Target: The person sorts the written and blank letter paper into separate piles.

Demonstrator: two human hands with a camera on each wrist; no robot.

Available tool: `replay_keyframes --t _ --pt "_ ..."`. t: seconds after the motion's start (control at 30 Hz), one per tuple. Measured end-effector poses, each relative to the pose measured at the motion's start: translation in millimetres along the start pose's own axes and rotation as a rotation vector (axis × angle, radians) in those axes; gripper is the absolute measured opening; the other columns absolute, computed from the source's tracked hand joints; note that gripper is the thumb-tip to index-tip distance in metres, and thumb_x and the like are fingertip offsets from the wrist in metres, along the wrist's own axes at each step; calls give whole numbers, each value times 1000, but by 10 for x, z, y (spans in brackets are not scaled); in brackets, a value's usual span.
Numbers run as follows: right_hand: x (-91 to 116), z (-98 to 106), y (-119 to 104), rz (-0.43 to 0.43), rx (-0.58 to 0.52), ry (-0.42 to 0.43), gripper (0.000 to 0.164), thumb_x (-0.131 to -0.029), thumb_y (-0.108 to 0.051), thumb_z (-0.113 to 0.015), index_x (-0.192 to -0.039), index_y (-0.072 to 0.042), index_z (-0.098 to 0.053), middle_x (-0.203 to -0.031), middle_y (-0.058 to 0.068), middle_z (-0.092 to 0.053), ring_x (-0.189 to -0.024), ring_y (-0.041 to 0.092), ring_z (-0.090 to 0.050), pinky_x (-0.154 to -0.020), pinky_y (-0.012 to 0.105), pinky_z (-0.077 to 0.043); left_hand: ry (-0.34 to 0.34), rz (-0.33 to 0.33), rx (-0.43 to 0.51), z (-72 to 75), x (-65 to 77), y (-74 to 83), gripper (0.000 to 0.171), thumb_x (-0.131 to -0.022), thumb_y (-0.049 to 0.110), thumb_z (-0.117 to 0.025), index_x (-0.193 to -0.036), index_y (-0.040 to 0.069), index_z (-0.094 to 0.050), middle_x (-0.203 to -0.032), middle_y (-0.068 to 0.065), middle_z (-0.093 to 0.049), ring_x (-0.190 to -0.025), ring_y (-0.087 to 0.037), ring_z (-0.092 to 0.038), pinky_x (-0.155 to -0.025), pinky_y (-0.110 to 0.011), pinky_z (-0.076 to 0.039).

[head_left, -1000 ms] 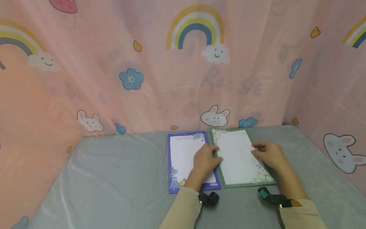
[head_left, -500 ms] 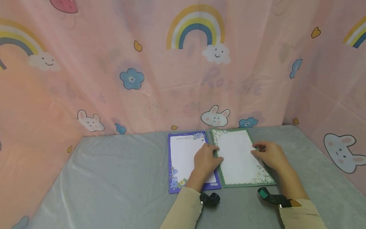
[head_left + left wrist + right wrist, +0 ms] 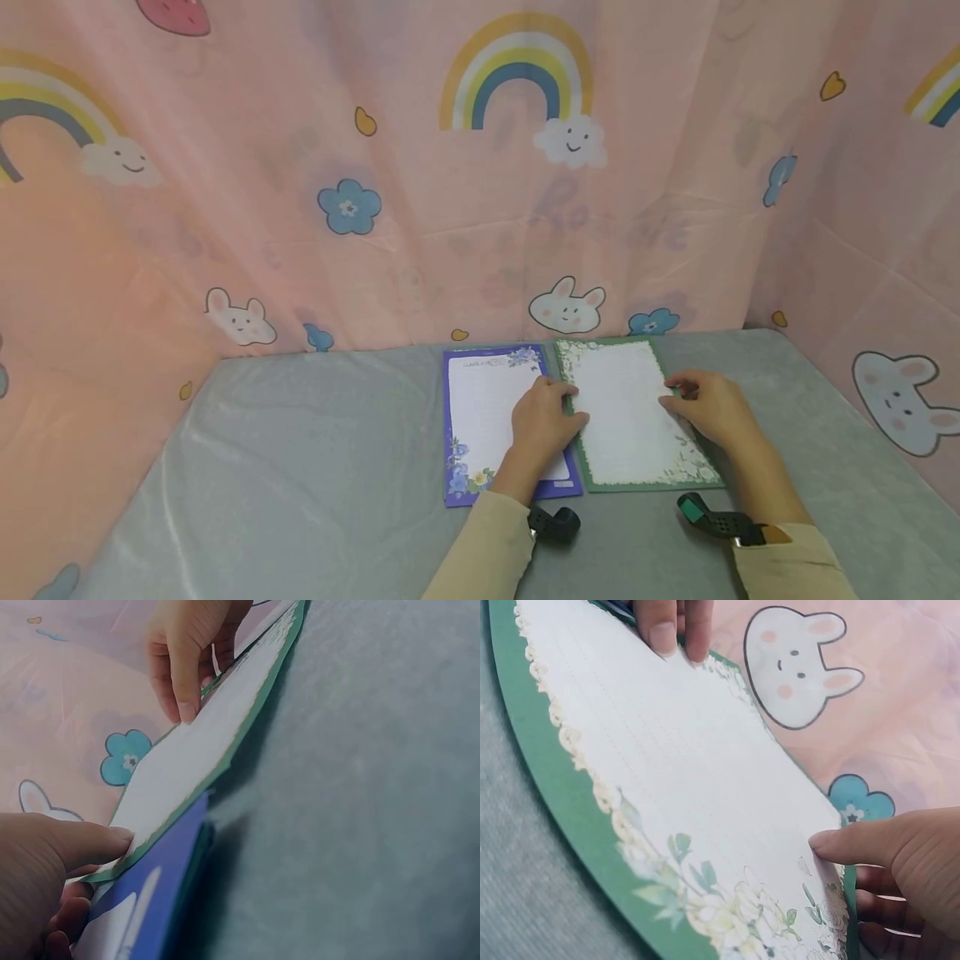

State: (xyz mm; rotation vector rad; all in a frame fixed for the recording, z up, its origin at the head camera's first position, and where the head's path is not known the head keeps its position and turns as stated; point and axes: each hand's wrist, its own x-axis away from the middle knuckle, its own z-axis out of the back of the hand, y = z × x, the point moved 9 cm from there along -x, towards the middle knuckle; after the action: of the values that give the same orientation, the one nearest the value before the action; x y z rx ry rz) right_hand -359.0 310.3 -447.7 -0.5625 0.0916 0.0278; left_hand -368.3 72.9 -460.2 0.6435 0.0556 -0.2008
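Note:
A green-bordered sheet of floral writing paper [image 3: 621, 421] lies on the right of the pair, its middle white with faint ruled lines. My left hand [image 3: 543, 421] pinches its left edge, the thumb on top and the fingers curled at the edge. At the opposite edge my right hand [image 3: 705, 406] pinches it likewise; in the right wrist view this thumb [image 3: 847, 844] presses the white face while the fingers tuck behind the green border. Beneath my left hand and wrist sits a purple-bordered sheet of writing paper [image 3: 480, 396] with blue flowers, partly covered by them.
A grey cloth-covered table [image 3: 300, 467] extends widely to the left of the papers. Behind it hangs a pink curtain [image 3: 420, 275] printed with rainbows and rabbits, close to the papers' far edges. Black wrist cameras [image 3: 555, 525] hang from both wrists.
Both hands keep their hold on the green-bordered writing paper, almost still. The whole head view has shifted slightly to the right.

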Motion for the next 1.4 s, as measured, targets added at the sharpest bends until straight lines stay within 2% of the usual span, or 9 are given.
replay_keyframes --t 0.4,0.63,0.9,1.23,1.4 --pt "7 5 -7 2 14 31 36 -89 -22 -75 -113 5 -69 -99 24 -69 -90 37 -66 -74 52 -54 10 3 11 39 26 19 37 -84 35 -81 -117 22 -76 -114 -2 -66 -98 -16 -65 -85 -30 -53" --pt "12 14 8 -2 8 35 38 -90 -23 -75 -111 8 -69 -106 29 -70 -93 41 -65 -79 56 -54 16 9 23 39 35 20 36 -84 34 -81 -117 21 -76 -118 -2 -66 -103 -18 -67 -88 -31 -53" --pt "15 15 -12 3 15 38 37 -90 -22 -75 -111 7 -70 -103 26 -71 -89 36 -66 -77 53 -54 11 12 26 35 38 21 36 -84 33 -81 -117 19 -76 -122 -3 -64 -107 -20 -66 -91 -32 -53" --pt "-12 -14 -24 -23 68 -18 42 -90 -26 -73 -115 7 -68 -107 27 -70 -93 38 -65 -80 55 -52 -21 -14 -5 37 43 51 36 -86 31 -79 -120 20 -75 -131 -2 -63 -117 -20 -65 -98 -32 -52" --pt "-22 -28 -80 -26 130 -47 45 -91 -29 -70 -116 8 -68 -103 25 -71 -91 36 -65 -78 55 -51 -5 -32 19 60 52 72 30 -88 27 -78 -117 20 -76 -125 -1 -65 -113 -17 -65 -96 -31 -53"
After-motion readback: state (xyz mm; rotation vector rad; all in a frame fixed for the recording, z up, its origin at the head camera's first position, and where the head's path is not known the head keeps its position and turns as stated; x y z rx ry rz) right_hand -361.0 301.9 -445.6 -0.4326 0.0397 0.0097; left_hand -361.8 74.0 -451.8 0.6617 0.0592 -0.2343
